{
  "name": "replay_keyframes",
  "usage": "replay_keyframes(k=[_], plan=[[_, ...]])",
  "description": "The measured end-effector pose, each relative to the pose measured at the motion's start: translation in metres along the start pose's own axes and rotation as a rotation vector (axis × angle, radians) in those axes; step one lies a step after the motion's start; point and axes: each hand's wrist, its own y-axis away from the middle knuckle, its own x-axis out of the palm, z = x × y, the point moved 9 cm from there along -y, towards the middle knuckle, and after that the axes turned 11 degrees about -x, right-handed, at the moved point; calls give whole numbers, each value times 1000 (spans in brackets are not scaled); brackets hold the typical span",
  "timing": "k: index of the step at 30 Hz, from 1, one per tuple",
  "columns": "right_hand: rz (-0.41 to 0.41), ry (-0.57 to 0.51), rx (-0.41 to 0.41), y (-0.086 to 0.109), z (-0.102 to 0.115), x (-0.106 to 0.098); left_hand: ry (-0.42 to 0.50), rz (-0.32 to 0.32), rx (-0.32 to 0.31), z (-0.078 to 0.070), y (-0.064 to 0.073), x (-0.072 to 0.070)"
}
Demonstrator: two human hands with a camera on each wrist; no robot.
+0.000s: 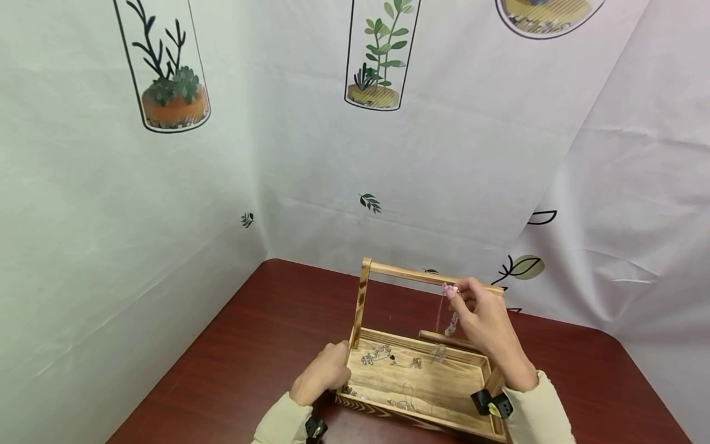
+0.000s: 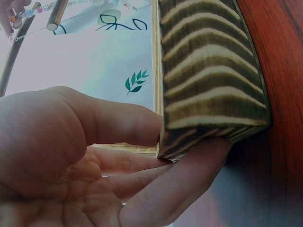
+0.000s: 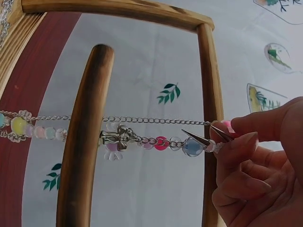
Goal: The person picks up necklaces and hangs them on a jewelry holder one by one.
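My right hand pinches the end of a beaded chain necklace between thumb and fingertips, close by the upper bar of a wooden jewelry stand. Blue, pink and pastel beads, a silver chain and clear charms hang from that grip. Two silver spikes stick out at the fingertips. In the right wrist view, a round wooden rod covers part of the necklace. My left hand grips the left end of the stand's tray base, thumb and fingers around its striped wooden corner.
Inside the tray lie several pieces of jewelry, among them a silver chain, a chain with a dark heart and another chain near the front. A dark red table carries the stand. White printed cloth hangs behind.
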Motion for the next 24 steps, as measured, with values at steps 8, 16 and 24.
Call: replay_keyframes(k=[8, 16, 24], plan=[[0, 52, 27, 6, -7, -13, -12, 2, -6, 0, 0, 0], [-31, 74, 34, 13, -16, -24, -11, 12, -21, 2, -1, 1], [-97, 95, 36, 12, -20, -47, -6, 11, -25, 2, -4, 2]])
